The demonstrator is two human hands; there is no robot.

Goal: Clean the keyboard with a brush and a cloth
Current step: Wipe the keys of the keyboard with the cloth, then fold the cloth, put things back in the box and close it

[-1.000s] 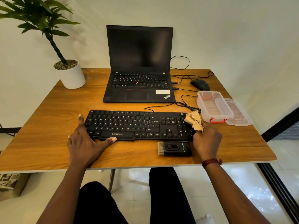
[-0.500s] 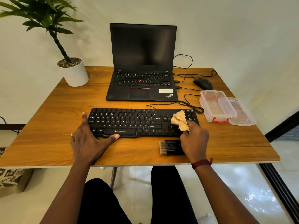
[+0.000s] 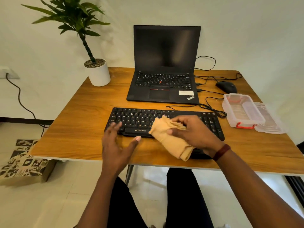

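**Cloth Held Over Keyboard**

Head view: The black keyboard (image 3: 164, 123) lies flat near the front edge of the wooden table (image 3: 79, 122), in front of the open laptop (image 3: 164, 66). The right hand (image 3: 195, 133) is over the middle of the keyboard, its fingers closed around a tan cloth (image 3: 169, 137); the bunched cloth hangs past the keyboard's front edge. The left hand (image 3: 116, 145) is at the keyboard's left front corner, fingers spread and holding nothing; motion blur hides whether it touches the keys. Only a dark edge of the brush (image 3: 199, 153) shows, under the right wrist.
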